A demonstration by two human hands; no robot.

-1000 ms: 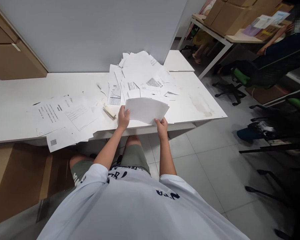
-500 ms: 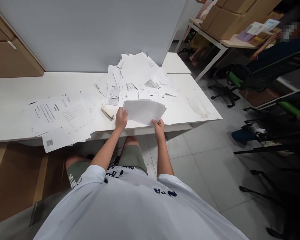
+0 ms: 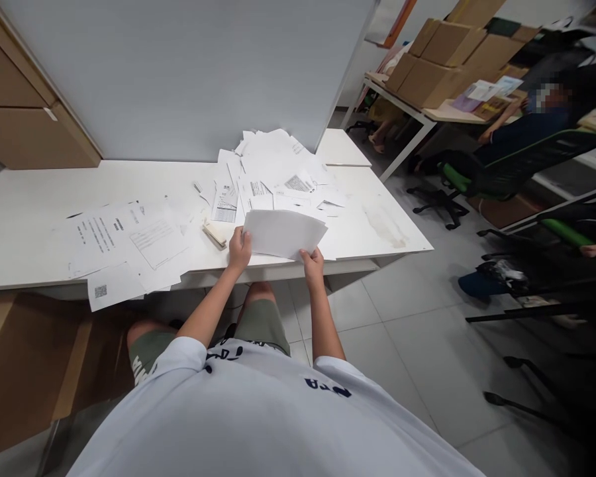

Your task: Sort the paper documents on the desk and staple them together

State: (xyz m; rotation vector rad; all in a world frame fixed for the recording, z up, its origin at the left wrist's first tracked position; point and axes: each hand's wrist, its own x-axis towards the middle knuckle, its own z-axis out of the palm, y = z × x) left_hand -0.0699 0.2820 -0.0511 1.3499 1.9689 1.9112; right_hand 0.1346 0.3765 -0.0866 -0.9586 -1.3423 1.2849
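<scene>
A stack of white paper sheets [image 3: 284, 233] is held up at the desk's front edge, its near side blank. My left hand [image 3: 240, 249] grips its left edge, thumb in front. At the lower right corner my right hand [image 3: 312, 264] pinches the same sheets. Behind them lies a loose heap of printed papers [image 3: 273, 149] against the partition. Just left of my left hand rests a small cream-coloured stapler-like object [image 3: 214, 236]. Farther left, printed sheets [image 3: 99, 235] are spread out, one with a square code hanging over the edge.
The white desk [image 3: 24, 199] meets a grey partition [image 3: 193, 73]. Cardboard boxes [image 3: 34, 136] stand at the left, and an open carton [image 3: 34, 371] sits below. To the right, a person [image 3: 521, 136] sits near an office chair [image 3: 481, 172] and a table stacked with boxes [image 3: 422, 83].
The camera view has tilted, so the desk and papers appear slightly lower. Both hands keep their hold on the sheets, which look tipped only a little differently.
</scene>
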